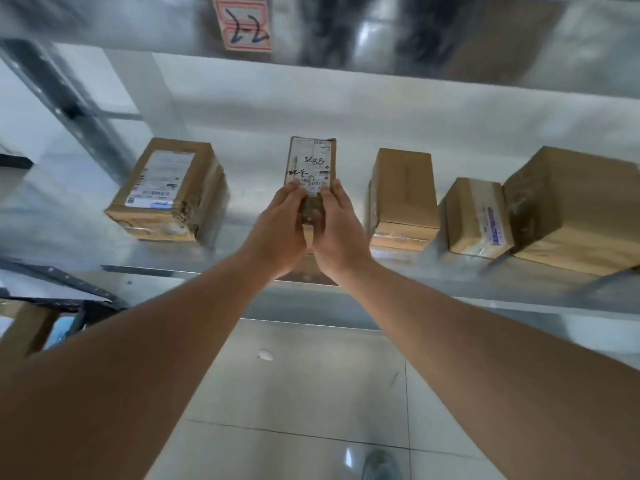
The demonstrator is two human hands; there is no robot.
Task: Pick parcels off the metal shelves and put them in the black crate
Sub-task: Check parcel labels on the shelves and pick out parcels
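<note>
A narrow cardboard parcel [311,164] with a white label and handwritten marks lies on the metal shelf [450,282], pointing away from me. My left hand [282,226] grips its near left side and my right hand [337,226] grips its near right side, thumbs on the label. Both arms stretch forward over the shelf's front edge. A corner of the black crate [86,306] shows at the lower left, with a cardboard box inside it.
On the same shelf, a labelled box [166,192] sits to the left and three brown boxes [403,199] [476,216] [575,209] to the right. An upper shelf with a red-framed tag [244,24] hangs overhead. Tiled floor [311,393] and my shoe [381,465] lie below.
</note>
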